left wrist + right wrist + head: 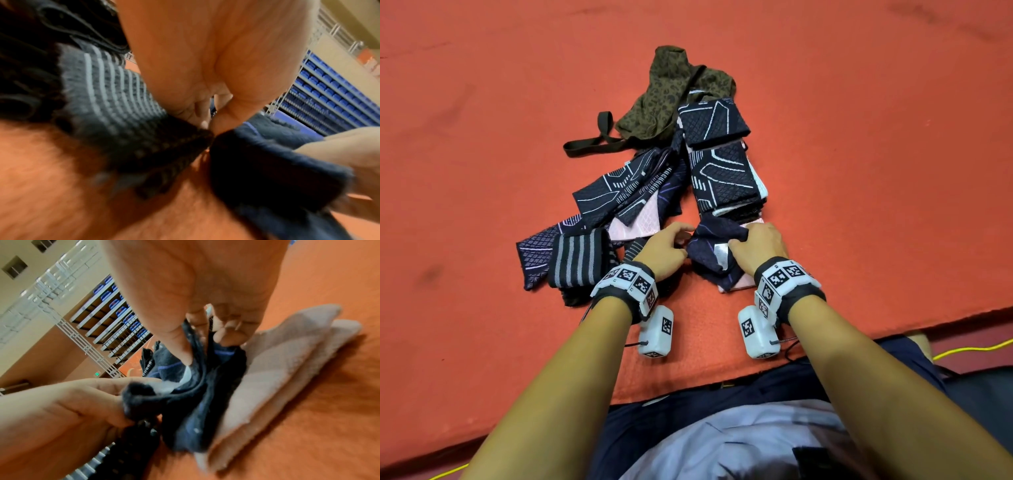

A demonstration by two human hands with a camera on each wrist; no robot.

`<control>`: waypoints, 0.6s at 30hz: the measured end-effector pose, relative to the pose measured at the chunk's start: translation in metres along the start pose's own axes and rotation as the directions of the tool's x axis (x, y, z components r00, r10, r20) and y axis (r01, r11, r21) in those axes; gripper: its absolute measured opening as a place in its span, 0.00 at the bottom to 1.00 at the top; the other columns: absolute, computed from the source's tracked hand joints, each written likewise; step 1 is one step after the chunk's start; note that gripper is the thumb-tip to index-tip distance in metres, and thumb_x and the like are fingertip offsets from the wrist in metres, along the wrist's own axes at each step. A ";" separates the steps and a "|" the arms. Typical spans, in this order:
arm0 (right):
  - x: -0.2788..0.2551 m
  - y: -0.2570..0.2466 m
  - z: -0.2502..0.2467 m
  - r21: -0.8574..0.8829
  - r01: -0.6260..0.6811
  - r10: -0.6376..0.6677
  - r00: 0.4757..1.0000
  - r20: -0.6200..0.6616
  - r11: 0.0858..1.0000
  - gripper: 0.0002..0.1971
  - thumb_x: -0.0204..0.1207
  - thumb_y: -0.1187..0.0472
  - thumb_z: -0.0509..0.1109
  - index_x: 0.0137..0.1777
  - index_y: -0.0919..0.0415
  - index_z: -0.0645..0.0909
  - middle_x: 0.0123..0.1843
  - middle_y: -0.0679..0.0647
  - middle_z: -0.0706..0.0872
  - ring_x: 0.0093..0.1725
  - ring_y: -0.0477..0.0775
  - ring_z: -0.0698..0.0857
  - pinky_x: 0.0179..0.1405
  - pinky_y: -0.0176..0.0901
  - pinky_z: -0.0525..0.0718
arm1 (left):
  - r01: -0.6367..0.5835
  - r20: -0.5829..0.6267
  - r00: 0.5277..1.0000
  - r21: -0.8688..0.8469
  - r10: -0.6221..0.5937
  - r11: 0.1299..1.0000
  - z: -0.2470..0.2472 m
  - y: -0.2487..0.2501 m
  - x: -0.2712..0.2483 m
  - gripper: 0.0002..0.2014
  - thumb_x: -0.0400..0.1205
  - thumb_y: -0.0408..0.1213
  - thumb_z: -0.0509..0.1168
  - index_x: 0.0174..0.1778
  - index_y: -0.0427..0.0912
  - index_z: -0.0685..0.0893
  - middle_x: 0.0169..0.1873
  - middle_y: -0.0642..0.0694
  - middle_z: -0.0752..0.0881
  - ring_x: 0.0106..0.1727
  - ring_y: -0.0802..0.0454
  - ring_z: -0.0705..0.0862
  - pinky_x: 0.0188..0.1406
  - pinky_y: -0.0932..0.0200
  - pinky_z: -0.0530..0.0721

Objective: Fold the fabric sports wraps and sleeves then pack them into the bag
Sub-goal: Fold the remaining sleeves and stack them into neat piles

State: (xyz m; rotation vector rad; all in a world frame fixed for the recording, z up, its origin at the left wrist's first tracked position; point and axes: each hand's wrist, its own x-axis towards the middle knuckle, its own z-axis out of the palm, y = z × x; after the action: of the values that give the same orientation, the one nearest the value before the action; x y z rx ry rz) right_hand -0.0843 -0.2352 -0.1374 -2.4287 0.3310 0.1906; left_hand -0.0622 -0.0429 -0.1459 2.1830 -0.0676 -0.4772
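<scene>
A crumpled navy sleeve (pixel 710 240) with purple lines lies on the orange mat between my hands, over pale pink fabric (pixel 277 369). My left hand (pixel 683 240) pinches its left edge. My right hand (pixel 736 245) grips its right side, thumb and fingers curled into the cloth (pixel 195 402). Just beyond, folded navy sleeves with white lines form a stack (pixel 722 178), with another folded piece (pixel 712 123) behind it. The olive patterned bag (pixel 674 92) lies at the far end, its mouth hidden. In the left wrist view the navy sleeve (pixel 267 162) sits beside my fingertips (pixel 205 125).
Unfolded navy and pink sleeves (pixel 619 192) lie in a loose pile on the left. A grey-and-black striped wrap (pixel 578 260) sits by my left wrist. The bag's dark strap (pixel 592 144) trails left. The orange mat (pixel 876 171) ends at an edge near my lap.
</scene>
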 end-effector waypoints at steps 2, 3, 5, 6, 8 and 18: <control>0.001 -0.004 -0.003 0.072 0.090 -0.090 0.996 -0.004 0.993 0.10 0.74 0.60 0.72 0.34 0.57 0.74 0.50 0.59 0.81 0.49 0.61 0.81 0.41 0.42 0.69 | 0.000 -0.010 1.000 -0.049 0.000 0.999 -0.002 0.004 0.001 0.30 0.76 0.14 0.55 0.70 0.45 0.77 0.60 0.40 0.84 0.61 0.48 0.82 0.66 0.55 0.81; 0.001 -0.006 -0.005 0.105 0.128 -0.128 0.992 -0.006 0.986 0.13 0.72 0.60 0.74 0.33 0.57 0.72 0.45 0.55 0.79 0.45 0.58 0.79 0.36 0.41 0.66 | -0.006 -0.041 0.999 -0.079 0.003 0.997 -0.003 0.007 0.002 0.29 0.77 0.14 0.53 0.70 0.44 0.76 0.59 0.39 0.83 0.59 0.47 0.81 0.64 0.57 0.81; 0.002 -0.012 -0.012 0.172 0.186 -0.188 0.982 -0.005 0.967 0.15 0.68 0.59 0.78 0.32 0.57 0.72 0.40 0.50 0.76 0.37 0.51 0.75 0.30 0.36 0.65 | -0.020 -0.119 0.993 -0.119 0.006 0.993 -0.007 0.013 0.004 0.27 0.80 0.17 0.55 0.74 0.42 0.74 0.59 0.39 0.81 0.55 0.49 0.80 0.53 0.67 0.81; 0.004 -0.015 -0.016 0.207 0.203 -0.209 0.978 0.005 0.957 0.16 0.66 0.59 0.80 0.32 0.56 0.73 0.39 0.49 0.76 0.35 0.50 0.74 0.30 0.36 0.66 | -0.029 -0.144 0.990 -0.133 0.010 0.991 -0.010 0.016 0.005 0.27 0.82 0.18 0.56 0.76 0.41 0.73 0.59 0.39 0.80 0.53 0.51 0.80 0.46 0.72 0.80; 0.007 -0.019 -0.023 0.284 0.214 -0.233 0.972 0.036 0.935 0.16 0.63 0.61 0.82 0.31 0.57 0.73 0.37 0.49 0.77 0.35 0.52 0.75 0.34 0.42 0.71 | -0.050 -0.155 0.988 -0.165 0.024 0.985 -0.013 0.026 0.003 0.28 0.83 0.18 0.55 0.78 0.41 0.71 0.59 0.39 0.80 0.47 0.56 0.80 0.36 0.78 0.79; 0.001 -0.032 -0.039 0.576 0.222 -0.269 0.963 -0.004 0.787 0.17 0.62 0.72 0.80 0.29 0.55 0.75 0.31 0.50 0.78 0.33 0.48 0.75 0.36 0.41 0.75 | -0.144 -0.068 0.989 -0.304 0.129 0.942 -0.022 0.050 -0.020 0.31 0.78 0.20 0.62 0.76 0.49 0.72 0.50 0.43 0.84 0.42 0.64 0.84 0.37 0.67 0.82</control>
State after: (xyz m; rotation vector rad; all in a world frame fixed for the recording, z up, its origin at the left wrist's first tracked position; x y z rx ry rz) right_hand -0.0722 -0.2368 -0.0882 -1.8302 0.0171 0.0555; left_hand -0.0666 -0.0523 -0.0888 1.8666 -0.1112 -0.3326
